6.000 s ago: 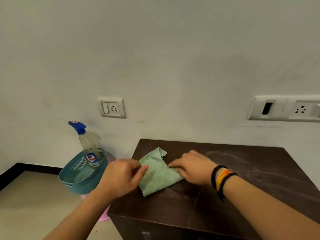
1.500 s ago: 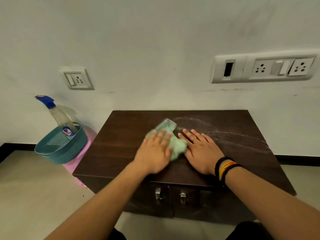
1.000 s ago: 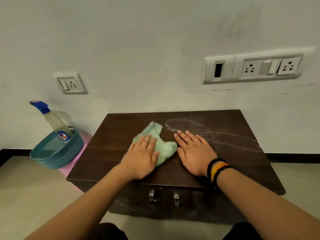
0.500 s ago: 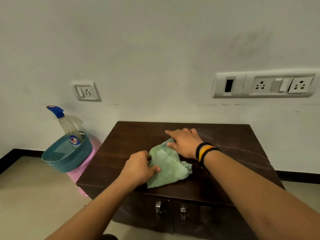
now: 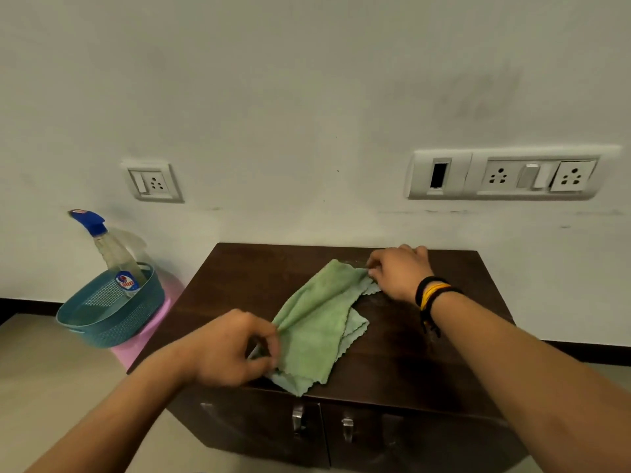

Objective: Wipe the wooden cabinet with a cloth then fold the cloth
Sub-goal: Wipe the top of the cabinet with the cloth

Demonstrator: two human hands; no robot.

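Observation:
A light green cloth point(image 5: 316, 322) lies stretched out in a long, loosely doubled strip on the dark wooden cabinet point(image 5: 426, 353). It runs from the near left to the far right of the top. My left hand point(image 5: 232, 349) pinches the cloth's near end close to the front edge. My right hand point(image 5: 397, 271), with black and yellow bands at the wrist, pinches the far end near the back of the top. One lower layer of the cloth sticks out on the right side.
A teal basket point(image 5: 109, 308) with a spray bottle point(image 5: 112, 254) in it sits on a pink stool point(image 5: 146, 332) left of the cabinet. Wall sockets point(image 5: 505, 174) are above. Two metal door handles point(image 5: 298, 421) show on the cabinet front.
The bunched cloth has been pulled out longer. My right hand moved to the far right with one end, my left hand drew the other end toward the front edge.

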